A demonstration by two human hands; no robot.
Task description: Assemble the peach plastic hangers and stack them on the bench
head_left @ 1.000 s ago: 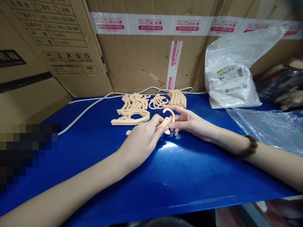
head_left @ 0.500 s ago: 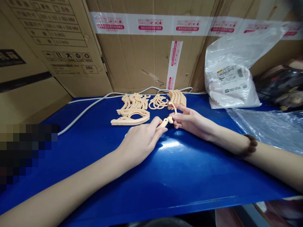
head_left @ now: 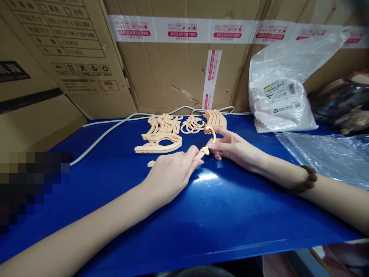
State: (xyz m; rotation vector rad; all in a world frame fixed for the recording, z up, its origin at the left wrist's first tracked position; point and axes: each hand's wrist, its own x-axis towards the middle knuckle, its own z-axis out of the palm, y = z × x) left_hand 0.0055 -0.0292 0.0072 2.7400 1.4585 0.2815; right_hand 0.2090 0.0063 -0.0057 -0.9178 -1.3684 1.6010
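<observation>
My left hand (head_left: 173, 169) is closed around a cream plastic hanger arm (head_left: 200, 154); one end of the arm sticks out past the thumb, another tip (head_left: 151, 164) shows left of the knuckles. Between thumb and fingers, my right hand (head_left: 230, 144) pinches a cream hanger hook (head_left: 213, 132), its curve pointing up. The hook's base meets the end of the arm; whether the two are locked together I cannot tell. Beyond my hands lie a pile of wavy hanger arms (head_left: 164, 124), several loose hooks (head_left: 192, 124), a stack of curved arms (head_left: 216, 118) and folded hangers (head_left: 161, 143).
Cardboard boxes (head_left: 173, 69) wall off the back and left of the blue tabletop (head_left: 219, 215). A white cable (head_left: 106, 132) runs along the rear. At the right stand a white plastic bag (head_left: 279, 88) and a clear plastic sheet (head_left: 331, 154).
The hook's base and the end of the hanger arm, slightly apart before, now meet. More of the arm's far tip shows at the left of my left hand.
</observation>
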